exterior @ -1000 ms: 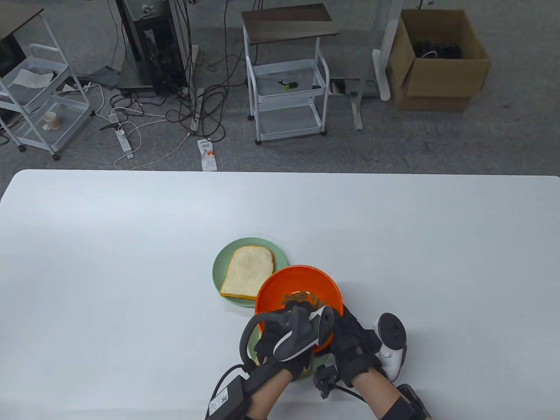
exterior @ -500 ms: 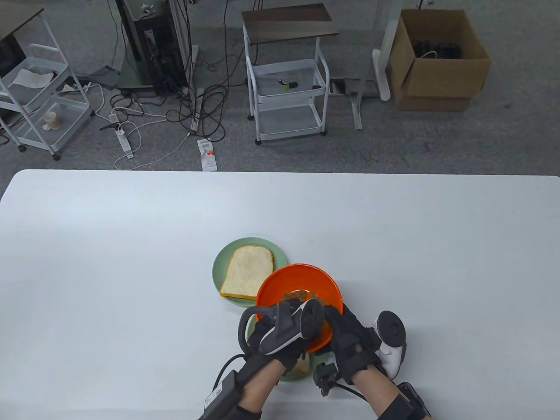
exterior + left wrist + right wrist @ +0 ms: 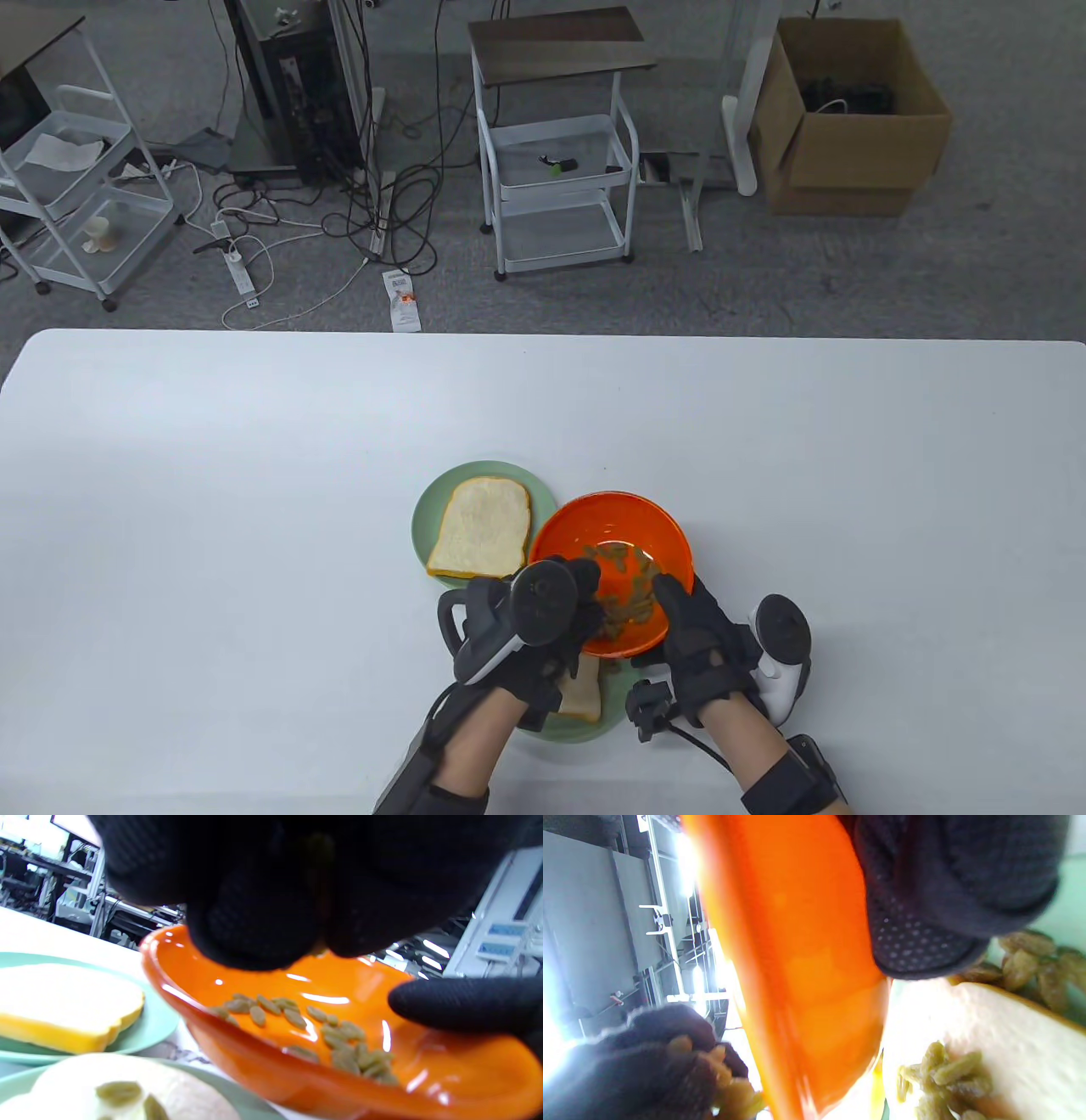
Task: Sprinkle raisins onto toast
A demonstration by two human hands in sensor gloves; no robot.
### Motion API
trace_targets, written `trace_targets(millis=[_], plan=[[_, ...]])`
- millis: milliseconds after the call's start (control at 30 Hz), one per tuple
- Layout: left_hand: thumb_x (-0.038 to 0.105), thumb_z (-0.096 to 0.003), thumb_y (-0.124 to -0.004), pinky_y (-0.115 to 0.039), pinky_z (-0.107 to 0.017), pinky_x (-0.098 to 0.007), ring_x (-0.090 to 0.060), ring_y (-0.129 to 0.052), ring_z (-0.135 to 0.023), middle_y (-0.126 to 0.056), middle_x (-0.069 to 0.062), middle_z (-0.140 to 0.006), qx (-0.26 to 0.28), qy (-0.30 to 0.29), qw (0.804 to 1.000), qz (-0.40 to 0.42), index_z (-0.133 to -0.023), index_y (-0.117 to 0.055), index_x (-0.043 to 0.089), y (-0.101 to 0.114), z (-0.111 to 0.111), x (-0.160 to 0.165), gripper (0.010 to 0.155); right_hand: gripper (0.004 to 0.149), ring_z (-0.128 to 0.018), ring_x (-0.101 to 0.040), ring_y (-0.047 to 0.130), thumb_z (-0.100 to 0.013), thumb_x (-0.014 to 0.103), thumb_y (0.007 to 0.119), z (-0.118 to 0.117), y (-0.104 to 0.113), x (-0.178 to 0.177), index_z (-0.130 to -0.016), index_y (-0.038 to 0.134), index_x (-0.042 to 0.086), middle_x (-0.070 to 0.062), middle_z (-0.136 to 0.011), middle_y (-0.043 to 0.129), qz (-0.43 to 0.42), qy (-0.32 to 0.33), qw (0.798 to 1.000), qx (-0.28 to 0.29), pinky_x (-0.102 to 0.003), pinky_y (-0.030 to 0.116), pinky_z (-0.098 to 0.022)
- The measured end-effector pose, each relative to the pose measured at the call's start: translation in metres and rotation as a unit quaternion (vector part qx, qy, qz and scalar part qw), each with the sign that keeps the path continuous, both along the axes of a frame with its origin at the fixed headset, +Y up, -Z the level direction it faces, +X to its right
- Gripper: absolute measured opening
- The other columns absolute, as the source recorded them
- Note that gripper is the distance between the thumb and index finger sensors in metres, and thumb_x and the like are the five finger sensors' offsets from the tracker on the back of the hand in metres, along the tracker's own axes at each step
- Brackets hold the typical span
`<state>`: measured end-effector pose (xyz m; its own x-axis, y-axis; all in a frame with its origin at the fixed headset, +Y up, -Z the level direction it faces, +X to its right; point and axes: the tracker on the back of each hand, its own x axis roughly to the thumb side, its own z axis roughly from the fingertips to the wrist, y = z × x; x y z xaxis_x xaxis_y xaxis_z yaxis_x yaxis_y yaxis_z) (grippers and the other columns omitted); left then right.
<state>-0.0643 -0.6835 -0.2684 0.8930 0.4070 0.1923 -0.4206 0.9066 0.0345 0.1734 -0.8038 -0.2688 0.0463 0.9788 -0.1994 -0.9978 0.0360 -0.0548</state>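
Observation:
The orange bowl [image 3: 567, 533] of raisins [image 3: 629, 567] is held tilted just above the table. My right hand [image 3: 670, 594] grips its near right rim, thumb inside. My left hand [image 3: 598, 609] reaches into the bowl from the left and pinches a few raisins, which show between its fingertips in the right wrist view [image 3: 721, 1073]. A toast slice with some raisins on it [image 3: 967, 1056] lies on the near green plate [image 3: 577, 732], mostly hidden under my hands. A plain toast slice [image 3: 482, 526] lies on the far green plate [image 3: 433, 509].
The two green plates touch the bowl's left and near sides. The white table [image 3: 254, 509] stretches wide around them. Beyond its far edge are carts, cables and a cardboard box [image 3: 848, 119] on the floor.
The bowl has moved right and away from me and come down from a steep tilt. My left hand has turned and gone into the bowl onto the raisins. The near toast now shows.

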Motion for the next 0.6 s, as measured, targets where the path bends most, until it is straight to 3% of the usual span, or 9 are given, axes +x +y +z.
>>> trace_targets(millis=[133, 333, 533, 600], plan=[[0.050, -0.0366, -0.104, -0.100, -0.034, -0.026, -0.009, -0.113, -0.033, -0.103, 0.005, -0.071, -0.002, 0.046, 0.999, 0.019, -0.079, -0.095, 0.036, 0.001, -0.012, -0.027, 0.046, 0.067, -0.028, -0.043, 0.103, -0.054, 0.039, 0.068, -0.003, 0.002, 0.005, -0.103, 0.053, -0.005, -0.036, -0.087, 0.077, 0.006, -0.012, 1.000, 0.007, -0.040, 0.091, -0.016], [0.049, -0.0375, -0.104, -0.100, -0.036, -0.027, -0.010, -0.113, -0.035, -0.102, 0.005, -0.073, -0.042, 0.119, 0.992, 0.025, -0.081, -0.094, 0.036, -0.022, -0.045, -0.064, 0.046, 0.068, -0.028, -0.043, 0.103, -0.054, 0.039, 0.068, -0.010, 0.000, 0.015, -0.103, 0.053, -0.005, -0.036, -0.087, 0.077, 0.037, -0.038, 0.999, 0.013, -0.041, 0.091, -0.017], [0.049, -0.0386, -0.103, -0.098, -0.040, -0.027, -0.011, -0.112, -0.041, -0.101, 0.005, -0.076, -0.054, 0.154, 0.986, -0.045, -0.082, -0.093, 0.037, -0.042, -0.078, -0.069, 0.046, 0.068, -0.028, -0.044, 0.103, -0.054, 0.039, 0.069, -0.013, -0.001, 0.021, -0.102, 0.053, -0.006, -0.036, -0.087, 0.077, 0.040, -0.048, 0.998, 0.008, -0.041, 0.091, -0.017], [0.049, -0.0388, -0.102, -0.097, -0.041, -0.029, -0.011, -0.112, -0.044, -0.100, 0.006, -0.078, -0.033, 0.169, 0.979, -0.110, -0.083, -0.091, 0.039, -0.053, -0.082, -0.065, 0.047, 0.068, -0.028, -0.044, 0.103, -0.054, 0.040, 0.068, -0.013, 0.001, 0.020, -0.103, 0.053, -0.005, -0.036, -0.087, 0.077, 0.035, -0.045, 0.998, 0.010, -0.041, 0.091, -0.017]])
